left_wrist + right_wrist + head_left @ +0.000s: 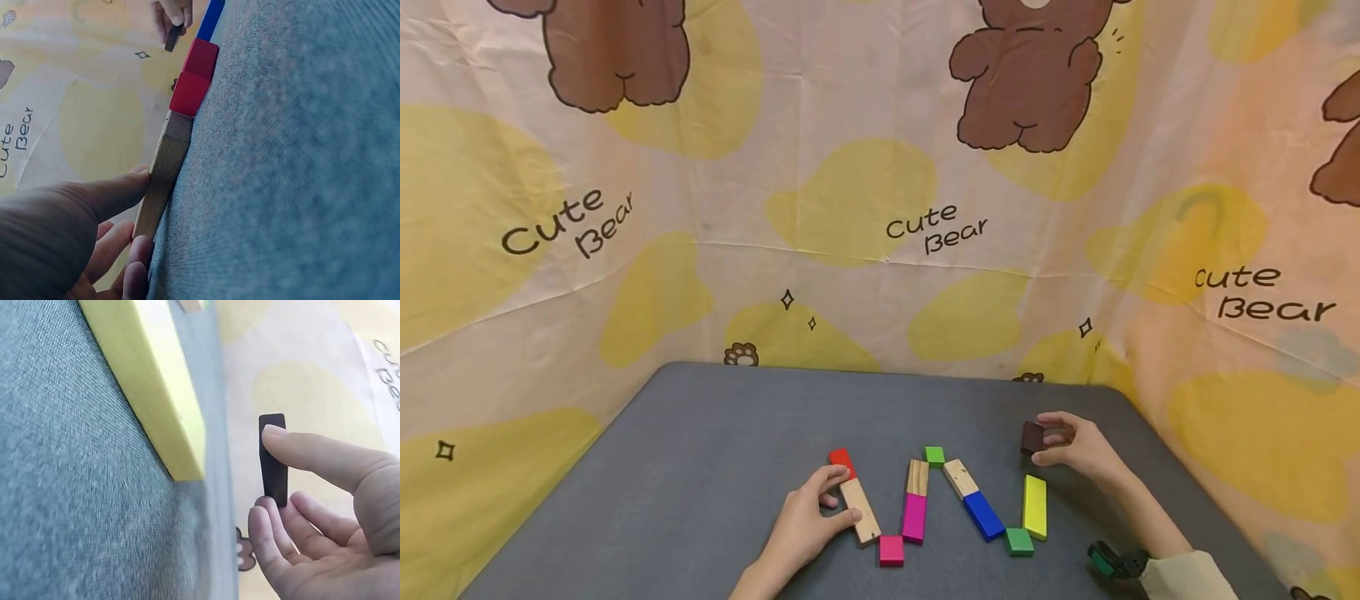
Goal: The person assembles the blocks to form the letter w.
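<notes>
1. Left hand [805, 521]: rests on the grey felt-like table mat [700, 467]; thumb and fingers pinch the long plain wooden block [860, 510] from both sides. The forearm is cut off by the lower frame edge. In the left wrist view most of the block's top face is hidden by the steep angle.
2. Small red wooden block [841, 460]: touches the far end of the plain block.
3. Zigzag row, continuing rightwards: small pink cube [891, 550], long pink-and-wood block [916, 502], small green cube [934, 455], long wood-and-blue block [973, 498], second green cube [1018, 541], long yellow block [1034, 507].
4. Right hand [1075, 446]: thumb and fingertips pinch a small dark brown flat block [1032, 437], held just beyond the far end of the yellow block; whether it touches the mat cannot be told. A dark green wrist strap [1112, 561] is partly cut off.
5. Backdrop cloth [880, 208]: printed with brown bears, cropped at the top edge, and the legible words "Cute Bear" three times.
</notes>
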{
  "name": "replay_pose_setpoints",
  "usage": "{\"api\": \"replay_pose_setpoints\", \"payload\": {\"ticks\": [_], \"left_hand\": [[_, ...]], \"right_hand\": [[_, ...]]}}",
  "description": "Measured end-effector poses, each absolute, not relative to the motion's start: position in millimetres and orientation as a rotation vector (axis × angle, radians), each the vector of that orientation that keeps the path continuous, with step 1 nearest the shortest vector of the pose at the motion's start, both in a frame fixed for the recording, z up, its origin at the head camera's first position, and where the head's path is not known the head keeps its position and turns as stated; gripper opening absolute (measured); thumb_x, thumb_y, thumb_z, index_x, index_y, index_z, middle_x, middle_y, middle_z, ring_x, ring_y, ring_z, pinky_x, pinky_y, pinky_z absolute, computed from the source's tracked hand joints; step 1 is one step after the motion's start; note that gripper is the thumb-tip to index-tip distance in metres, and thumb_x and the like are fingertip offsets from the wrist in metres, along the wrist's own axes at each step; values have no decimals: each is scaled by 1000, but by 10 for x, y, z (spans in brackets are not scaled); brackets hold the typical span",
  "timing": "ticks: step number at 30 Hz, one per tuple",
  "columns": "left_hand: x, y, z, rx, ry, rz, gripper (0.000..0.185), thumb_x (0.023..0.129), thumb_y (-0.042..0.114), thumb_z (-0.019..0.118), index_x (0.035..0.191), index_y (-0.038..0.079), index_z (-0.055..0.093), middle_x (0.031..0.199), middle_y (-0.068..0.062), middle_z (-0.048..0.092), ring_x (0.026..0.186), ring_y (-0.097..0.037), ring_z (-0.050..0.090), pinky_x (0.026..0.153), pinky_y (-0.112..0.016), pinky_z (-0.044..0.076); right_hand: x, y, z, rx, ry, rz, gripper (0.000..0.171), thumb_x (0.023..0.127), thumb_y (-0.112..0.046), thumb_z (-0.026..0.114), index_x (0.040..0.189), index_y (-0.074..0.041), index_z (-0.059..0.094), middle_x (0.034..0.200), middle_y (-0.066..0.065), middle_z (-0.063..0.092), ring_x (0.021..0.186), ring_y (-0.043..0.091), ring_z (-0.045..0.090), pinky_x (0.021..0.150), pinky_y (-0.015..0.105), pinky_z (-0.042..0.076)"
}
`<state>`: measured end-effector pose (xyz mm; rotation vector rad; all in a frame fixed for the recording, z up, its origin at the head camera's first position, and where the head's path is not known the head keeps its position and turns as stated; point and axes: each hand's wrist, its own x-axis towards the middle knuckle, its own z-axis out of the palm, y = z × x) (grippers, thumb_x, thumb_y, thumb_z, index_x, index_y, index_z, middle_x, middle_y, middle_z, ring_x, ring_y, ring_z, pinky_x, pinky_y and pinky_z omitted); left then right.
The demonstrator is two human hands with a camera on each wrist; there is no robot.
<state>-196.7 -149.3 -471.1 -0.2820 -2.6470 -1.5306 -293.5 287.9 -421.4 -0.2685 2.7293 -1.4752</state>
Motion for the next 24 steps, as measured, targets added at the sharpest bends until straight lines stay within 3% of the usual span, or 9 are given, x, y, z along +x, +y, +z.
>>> {"api": "replay_pose_setpoints", "payload": {"ticks": [10,17,24], "left_hand": [[-1959,-1496,-4704,-289,-2646,-1539,65,80,33,83,132,8,56,128,-8,63,84,-16,57,72,-34,46],[-1961,-1496,-4707,-299,-2630,-1531,64,80,34,83,133,8,56,129,-8,63,85,-16,57,73,-34,46],[-1971,-1500,-4709,-303,-2636,-1509,63,80,33,83,132,8,56,128,-8,64,84,-16,57,72,-33,46]], "right_hand": [[-2837,3017,-4341,-157,2735,-1423,72,75,-21,88,134,1,54,124,18,60,102,28,61,81,41,49],[-2872,3048,-4438,-85,2728,-1431,71,72,-15,89,130,6,55,122,20,60,100,29,61,81,41,51],[-2886,3070,-4462,-133,2670,-1476,66,85,-19,79,134,13,48,127,28,56,101,31,64,87,48,48]]}}
